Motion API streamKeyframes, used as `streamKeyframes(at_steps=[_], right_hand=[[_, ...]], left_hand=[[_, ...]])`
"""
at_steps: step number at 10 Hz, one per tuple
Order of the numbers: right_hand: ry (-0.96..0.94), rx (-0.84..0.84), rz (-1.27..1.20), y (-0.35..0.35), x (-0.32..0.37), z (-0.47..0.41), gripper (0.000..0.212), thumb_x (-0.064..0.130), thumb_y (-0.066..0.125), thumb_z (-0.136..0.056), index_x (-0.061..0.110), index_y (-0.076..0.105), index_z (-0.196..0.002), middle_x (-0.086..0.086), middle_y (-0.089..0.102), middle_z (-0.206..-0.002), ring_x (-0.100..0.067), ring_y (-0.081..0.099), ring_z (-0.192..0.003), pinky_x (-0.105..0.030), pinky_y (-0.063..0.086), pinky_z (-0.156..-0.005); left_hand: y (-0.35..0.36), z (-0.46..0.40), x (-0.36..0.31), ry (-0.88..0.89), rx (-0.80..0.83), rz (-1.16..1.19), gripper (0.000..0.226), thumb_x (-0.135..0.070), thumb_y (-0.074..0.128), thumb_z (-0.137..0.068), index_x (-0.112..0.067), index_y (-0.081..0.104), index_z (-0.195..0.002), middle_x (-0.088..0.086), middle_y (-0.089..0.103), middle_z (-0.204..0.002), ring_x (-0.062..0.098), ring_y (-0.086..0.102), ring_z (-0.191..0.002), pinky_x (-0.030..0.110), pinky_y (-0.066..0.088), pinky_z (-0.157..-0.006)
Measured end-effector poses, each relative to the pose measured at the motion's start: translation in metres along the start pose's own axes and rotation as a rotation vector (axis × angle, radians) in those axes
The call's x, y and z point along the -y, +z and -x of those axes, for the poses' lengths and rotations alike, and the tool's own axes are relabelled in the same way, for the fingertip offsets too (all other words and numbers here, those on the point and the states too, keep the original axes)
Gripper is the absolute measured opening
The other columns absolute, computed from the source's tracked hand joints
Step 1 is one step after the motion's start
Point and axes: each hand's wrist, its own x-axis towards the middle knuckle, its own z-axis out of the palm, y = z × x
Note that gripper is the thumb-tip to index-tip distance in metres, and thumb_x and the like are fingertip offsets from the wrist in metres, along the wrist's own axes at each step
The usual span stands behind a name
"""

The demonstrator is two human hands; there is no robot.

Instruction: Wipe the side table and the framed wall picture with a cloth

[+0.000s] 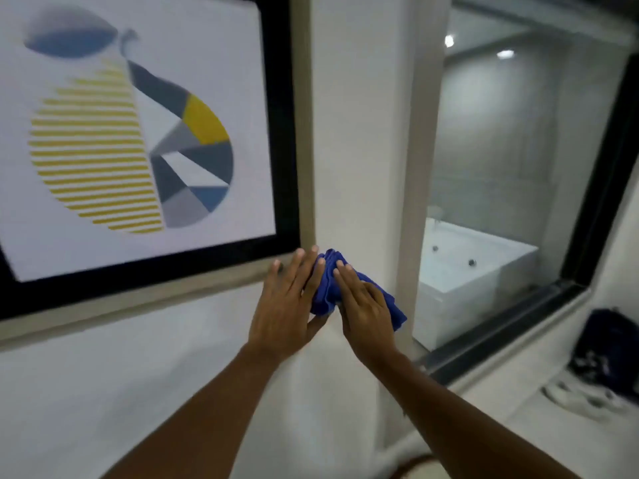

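Note:
The framed wall picture (283, 133) hangs at the upper left, with a black inner border, a pale outer frame and a yellow, grey and blue abstract print. A folded blue cloth (387, 299) is held between both hands just below and right of the frame's lower right corner, against the white wall. My left hand (290, 302) presses its palm on the cloth's left side, fingers extended upward. My right hand (363, 309) lies flat over the cloth's top. The side table is not clearly in view.
A dark-framed window (594, 202) at the right looks into a tiled bathroom with a white bathtub (460, 278). Dark clothing (608, 344) and white shoes (581, 399) lie on the ledge at the lower right. A brown curved edge (415, 466) shows at the bottom.

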Motion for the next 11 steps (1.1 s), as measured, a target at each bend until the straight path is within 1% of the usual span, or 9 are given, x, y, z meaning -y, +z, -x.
streamKeyframes(at_steps=[2, 4, 5, 6, 7, 8, 9, 10, 11], right_hand=[[0.185, 0.349, 0.122, 0.001, -0.100, 0.213, 0.069, 0.004, 0.068, -0.089, 0.014, 0.036, -0.150, 0.002, 0.031, -0.155, -0.014, 0.028, -0.145, -0.038, 0.030, -0.116], [0.351, 0.747, 0.174, 0.020, -0.179, 0.465, 0.069, -0.008, 0.069, -0.081, 0.008, 0.046, -0.145, -0.006, 0.042, -0.152, -0.022, 0.039, -0.142, -0.043, 0.040, -0.110], [0.392, 0.886, 0.224, 0.031, -0.207, 0.549, 0.071, -0.008, 0.072, -0.079, 0.005, 0.047, -0.144, -0.009, 0.046, -0.151, -0.027, 0.042, -0.140, -0.044, 0.040, -0.108], [0.448, 1.127, 0.333, 0.050, -0.226, 0.651, 0.074, 0.013, 0.069, -0.090, 0.015, 0.029, -0.153, -0.002, 0.031, -0.160, -0.028, 0.024, -0.149, -0.046, 0.031, -0.112], [0.526, 1.172, 0.341, 0.063, -0.220, 0.696, 0.064, 0.028, 0.055, -0.099, 0.019, 0.025, -0.154, 0.000, 0.023, -0.163, -0.026, 0.017, -0.151, -0.044, 0.027, -0.114], [0.720, 1.022, 0.267, 0.075, -0.202, 0.726, 0.057, 0.034, 0.036, -0.099, 0.016, 0.029, -0.153, -0.003, 0.022, -0.162, -0.025, 0.015, -0.151, -0.044, 0.017, -0.119], [0.765, 1.098, 0.214, 0.076, -0.208, 0.716, 0.058, 0.035, 0.034, -0.100, 0.016, 0.024, -0.155, -0.003, 0.017, -0.164, -0.025, 0.011, -0.152, -0.045, 0.016, -0.121], [0.805, 1.317, 0.123, 0.065, -0.228, 0.661, 0.051, 0.031, 0.033, -0.106, 0.015, 0.024, -0.154, -0.003, 0.013, -0.166, -0.025, 0.013, -0.151, -0.046, 0.032, -0.114], [0.857, 1.367, 0.119, 0.058, -0.237, 0.619, 0.043, 0.031, 0.034, -0.106, 0.013, 0.041, -0.145, -0.005, 0.032, -0.159, -0.027, 0.035, -0.141, -0.044, 0.040, -0.102]], left_hand=[[0.143, 0.102, -0.151, 0.097, 0.313, 0.253, 0.074, -0.058, 0.018, -0.101, -0.014, 0.008, -0.159, 0.008, 0.017, -0.166, 0.026, 0.016, -0.154, 0.048, 0.015, -0.123], [0.290, 0.273, -0.333, 0.119, 0.678, 0.564, 0.079, -0.059, 0.033, -0.099, -0.010, 0.015, -0.158, 0.008, 0.017, -0.166, 0.023, 0.016, -0.153, 0.046, 0.026, -0.122], [0.337, 0.338, -0.395, 0.141, 0.830, 0.579, 0.085, -0.063, 0.031, -0.098, -0.008, 0.004, -0.157, 0.007, 0.006, -0.166, 0.024, 0.008, -0.154, 0.046, 0.023, -0.123], [0.392, 0.413, -0.457, 0.183, 0.964, 0.609, 0.082, -0.061, 0.027, -0.098, -0.010, -0.003, -0.156, 0.007, -0.003, -0.166, 0.024, 0.000, -0.154, 0.046, 0.016, -0.124], [0.409, 0.442, -0.476, 0.268, 0.942, 0.631, 0.075, -0.056, 0.027, -0.100, -0.010, 0.010, -0.157, 0.009, 0.012, -0.166, 0.026, 0.011, -0.153, 0.047, 0.020, -0.122], [0.419, 0.459, -0.483, 0.269, 0.912, 0.643, 0.065, -0.049, 0.026, -0.102, -0.012, 0.023, -0.155, 0.007, 0.022, -0.164, 0.026, 0.017, -0.152, 0.045, 0.015, -0.123], [0.417, 0.444, -0.480, 0.300, 0.991, 0.604, 0.064, -0.049, 0.021, -0.103, -0.013, 0.019, -0.156, 0.006, 0.015, -0.166, 0.025, 0.012, -0.154, 0.045, 0.005, -0.123], [0.404, 0.399, -0.467, 0.426, 1.165, 0.510, 0.067, -0.050, 0.018, -0.104, -0.013, 0.004, -0.158, 0.006, 0.001, -0.169, 0.025, -0.002, -0.155, 0.047, 0.000, -0.124], [0.393, 0.364, -0.450, 0.437, 1.283, 0.494, 0.071, -0.052, 0.023, -0.104, -0.012, -0.001, -0.158, 0.007, -0.003, -0.169, 0.025, -0.005, -0.155, 0.048, 0.001, -0.124]])
